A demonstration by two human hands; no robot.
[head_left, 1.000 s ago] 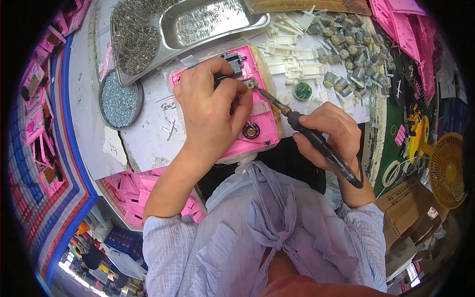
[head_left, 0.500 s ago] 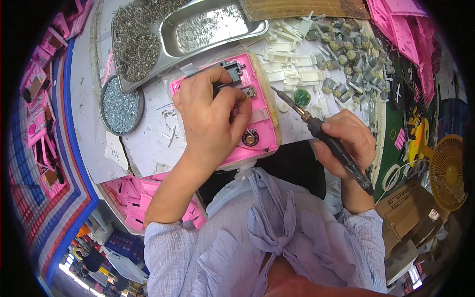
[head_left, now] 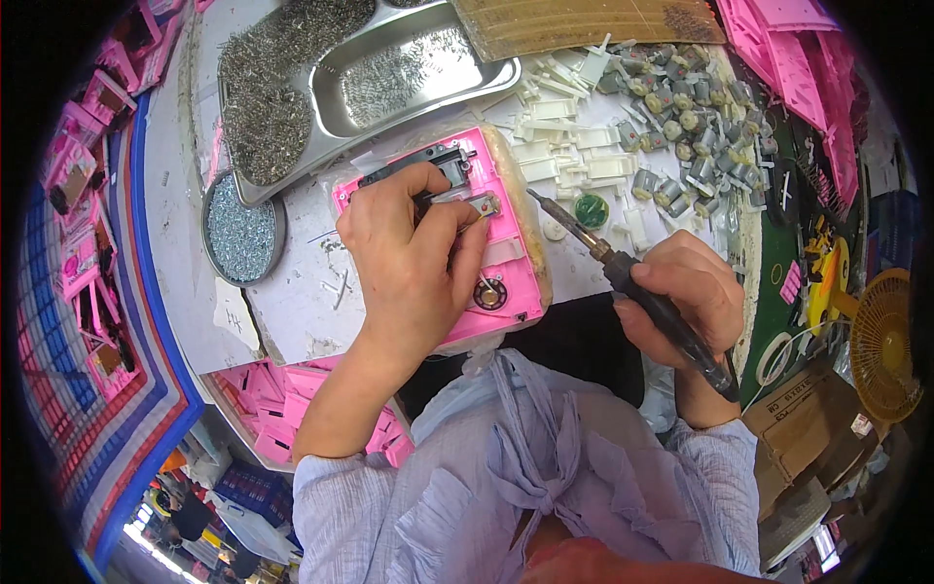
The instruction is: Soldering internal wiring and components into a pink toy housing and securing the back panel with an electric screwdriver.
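Observation:
My right hand (head_left: 686, 297) grips the dark handle of a soldering iron (head_left: 642, 284), its thin tip angled up and left beside the pink housing. My left hand (head_left: 413, 243) lies over an open pink plastic housing (head_left: 516, 277), thumb and index finger pinched together next to a small silver motor (head_left: 484, 205). Whatever those fingertips hold is hidden. A grey mechanism (head_left: 443, 165) sits in the housing above the hand, and a small round speaker-like part (head_left: 489, 293) sits below it. The housing rests on a pale, plastic-wrapped pad (head_left: 533, 234).
Metal trays (head_left: 326, 122) of small screws or springs stand at the back, with a round dish (head_left: 241, 229) of tiny silvery parts on their left. Loose motors (head_left: 691, 127), white plastic pieces (head_left: 584, 136) and a small green-filled tin (head_left: 591, 210) lie on the right. A yellow fan (head_left: 883, 331) stands far right.
The view has shifted slightly, so the housing sits a bit lower. My left hand stays pinched by the motor; the soldering iron's tip remains just off the housing's right edge.

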